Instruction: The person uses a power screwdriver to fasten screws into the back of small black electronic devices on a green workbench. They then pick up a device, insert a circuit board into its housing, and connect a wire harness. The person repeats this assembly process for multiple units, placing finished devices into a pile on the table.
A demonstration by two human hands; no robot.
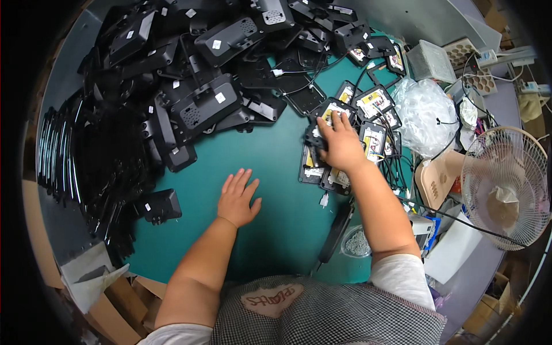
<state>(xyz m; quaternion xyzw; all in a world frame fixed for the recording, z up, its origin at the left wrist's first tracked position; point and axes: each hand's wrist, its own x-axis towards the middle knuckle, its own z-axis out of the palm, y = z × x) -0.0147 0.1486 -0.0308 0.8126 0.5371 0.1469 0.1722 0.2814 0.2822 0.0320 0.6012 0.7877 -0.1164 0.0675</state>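
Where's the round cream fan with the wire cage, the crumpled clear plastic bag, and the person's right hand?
Cream fan (505,189): head view, middle of its wire cage.
Clear plastic bag (425,118): head view, its crumpled middle.
Right hand (344,146): head view, its back.

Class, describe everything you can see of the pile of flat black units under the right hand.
The pile holds rectangular units with dark, plastic-looking rims and yellow and white patches on their faces. Thin coloured wires cross some, and dark cables trail down the right side; a white plug lies at the near edge. The units overlap at different angles on the green tabletop, left of a clear plastic bag. The right hand lies over the left part; whether it grips a unit is unclear.
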